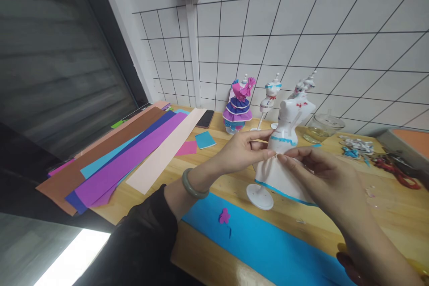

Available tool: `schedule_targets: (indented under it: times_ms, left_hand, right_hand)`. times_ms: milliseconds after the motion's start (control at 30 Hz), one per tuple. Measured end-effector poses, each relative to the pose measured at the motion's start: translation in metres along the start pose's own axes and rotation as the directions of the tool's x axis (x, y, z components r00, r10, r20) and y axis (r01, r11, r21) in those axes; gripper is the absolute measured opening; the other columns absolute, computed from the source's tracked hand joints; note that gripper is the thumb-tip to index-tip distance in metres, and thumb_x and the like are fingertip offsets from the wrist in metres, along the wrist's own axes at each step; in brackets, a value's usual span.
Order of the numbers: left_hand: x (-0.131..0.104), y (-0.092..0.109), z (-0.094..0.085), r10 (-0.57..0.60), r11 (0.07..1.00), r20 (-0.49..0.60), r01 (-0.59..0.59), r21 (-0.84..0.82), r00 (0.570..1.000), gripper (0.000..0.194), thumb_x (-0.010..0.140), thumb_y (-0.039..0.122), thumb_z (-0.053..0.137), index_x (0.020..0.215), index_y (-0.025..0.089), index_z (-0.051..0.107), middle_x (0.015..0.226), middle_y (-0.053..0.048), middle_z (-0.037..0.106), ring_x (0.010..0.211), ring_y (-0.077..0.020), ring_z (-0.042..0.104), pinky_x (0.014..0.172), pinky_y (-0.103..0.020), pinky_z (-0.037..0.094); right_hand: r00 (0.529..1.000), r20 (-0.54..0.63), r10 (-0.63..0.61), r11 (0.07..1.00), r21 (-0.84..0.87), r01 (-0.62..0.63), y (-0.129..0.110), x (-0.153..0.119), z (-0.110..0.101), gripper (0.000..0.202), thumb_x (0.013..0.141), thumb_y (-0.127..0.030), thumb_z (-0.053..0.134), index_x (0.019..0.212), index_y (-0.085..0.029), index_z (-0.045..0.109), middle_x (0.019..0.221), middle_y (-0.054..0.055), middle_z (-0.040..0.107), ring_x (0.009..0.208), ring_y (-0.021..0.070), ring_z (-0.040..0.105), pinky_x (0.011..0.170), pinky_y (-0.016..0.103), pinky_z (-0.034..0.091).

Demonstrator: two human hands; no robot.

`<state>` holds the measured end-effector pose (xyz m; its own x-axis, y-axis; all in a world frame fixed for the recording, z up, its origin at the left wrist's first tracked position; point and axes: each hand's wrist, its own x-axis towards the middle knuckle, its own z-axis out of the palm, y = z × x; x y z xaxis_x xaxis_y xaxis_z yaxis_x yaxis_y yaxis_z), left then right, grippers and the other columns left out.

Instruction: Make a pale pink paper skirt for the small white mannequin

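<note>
A white miniature dress form (291, 118) stands on a round white base (259, 197), with a ragged blue strip around its waist. Across its lower front hangs a white paper skirt (283, 178) edged in blue. My left hand (246, 149), a green bangle on its wrist, pinches the skirt's top edge between thumb and fingers. Close beside it, my right hand (320, 178) pinches the same edge a little to the right. The fingertips nearly meet, and the skirt puckers there. The right side of the skirt is partly hidden behind my right hand.
Blue paper (264, 241) with a pink flower cutout (224, 216) lies in front. Long coloured paper strips (134, 156) spread leftward. Behind stand a ruffled dress form (237, 107) and smaller forms. Right are a glass jar (318, 129), scraps (357, 146) and red-handled scissors (398, 173).
</note>
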<state>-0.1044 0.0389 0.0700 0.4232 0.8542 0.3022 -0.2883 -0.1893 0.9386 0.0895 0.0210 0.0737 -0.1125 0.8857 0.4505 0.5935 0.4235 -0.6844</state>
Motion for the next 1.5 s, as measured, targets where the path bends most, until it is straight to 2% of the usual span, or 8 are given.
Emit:
schedule_targets:
  times_ms: [267, 500, 800, 1033, 1167, 1367, 1500]
  left_hand:
    - [0.0, -0.002, 0.002, -0.043, 0.998, -0.043, 0.041, -0.038, 0.998, 0.071, 0.071, 0.034, 0.083, 0.134, 0.016, 0.059, 0.107, -0.013, 0.074, 0.107, -0.0274, 0.067, 0.093, -0.041, 0.052]
    - [0.001, -0.003, 0.003, -0.04, 0.999, -0.072, 0.038, -0.028, 0.997, 0.07, 0.075, 0.039, 0.079, 0.138, 0.017, 0.056, 0.103, -0.011, 0.075, 0.1, -0.0258, 0.069, 0.087, -0.038, 0.054]
    - [0.0, -0.002, 0.002, -0.046, 0.999, -0.031, 0.045, -0.019, 0.998, 0.063, 0.076, 0.027, 0.078, 0.135, 0.017, 0.059, 0.111, -0.013, 0.073, 0.107, -0.0267, 0.068, 0.091, -0.038, 0.053]
    - [0.001, -0.004, 0.002, -0.081, 0.997, -0.07, 0.079, -0.023, 0.994, 0.065, 0.077, 0.022, 0.076, 0.139, 0.016, 0.055, 0.115, -0.015, 0.072, 0.106, -0.0259, 0.068, 0.089, -0.036, 0.054]
    - [0.001, -0.005, 0.003, -0.074, 0.997, -0.097, 0.074, -0.004, 0.993, 0.065, 0.077, 0.017, 0.074, 0.139, 0.016, 0.055, 0.113, -0.014, 0.073, 0.108, -0.0251, 0.068, 0.091, -0.036, 0.054]
    - [0.002, -0.01, 0.003, -0.055, 0.998, -0.061, 0.054, -0.025, 0.997, 0.059, 0.076, 0.02, 0.077, 0.132, 0.017, 0.06, 0.108, -0.012, 0.073, 0.103, -0.024, 0.069, 0.089, -0.036, 0.054]
    - [0.003, -0.011, 0.003, -0.055, 0.998, -0.068, 0.054, -0.011, 0.996, 0.055, 0.077, 0.021, 0.076, 0.13, 0.017, 0.062, 0.106, -0.011, 0.074, 0.098, -0.0227, 0.07, 0.085, -0.033, 0.054]
  right_hand:
    - [1.0, 0.016, -0.001, 1.0, 0.021, 0.001, 0.001, -0.002, 0.002, 0.028, 0.083, -0.051, 0.065, 0.079, -0.024, 0.069, 0.075, 0.003, 0.071, 0.061, 0.018, 0.061, 0.052, 0.03, 0.045]
    - [0.999, 0.011, -0.044, 0.999, -0.032, 0.044, -0.007, -0.002, -0.001, 0.022, 0.083, -0.046, 0.064, 0.08, -0.025, 0.071, 0.074, 0.001, 0.073, 0.06, 0.0164, 0.062, 0.049, 0.028, 0.042]
    - [0.998, 0.003, -0.062, 0.995, -0.075, 0.062, -0.003, -0.002, 0.003, 0.025, 0.083, -0.048, 0.062, 0.08, -0.025, 0.07, 0.075, 0.002, 0.073, 0.06, 0.0171, 0.063, 0.05, 0.029, 0.043]
    - [0.998, 0.05, -0.029, 0.993, -0.11, 0.035, -0.005, 0.0, -0.001, 0.028, 0.084, -0.051, 0.061, 0.08, -0.025, 0.071, 0.071, 0.001, 0.072, 0.049, 0.0137, 0.053, 0.046, 0.028, 0.037]
    - [0.998, 0.065, -0.015, 0.992, -0.121, 0.022, -0.004, 0.0, -0.002, 0.031, 0.084, -0.054, 0.061, 0.078, -0.025, 0.069, 0.07, 0.001, 0.071, 0.049, 0.0139, 0.053, 0.046, 0.028, 0.038]
    - [0.998, 0.053, -0.032, 0.994, -0.105, 0.038, -0.003, 0.001, 0.0, 0.033, 0.081, -0.056, 0.062, 0.072, -0.024, 0.067, 0.066, 0.001, 0.069, 0.05, 0.0148, 0.054, 0.05, 0.029, 0.041]
    - [0.995, 0.094, 0.016, 0.994, -0.107, -0.006, 0.001, 0.0, -0.001, 0.036, 0.083, -0.058, 0.06, 0.076, -0.024, 0.068, 0.07, 0.001, 0.07, 0.055, 0.0163, 0.058, 0.051, 0.03, 0.043]
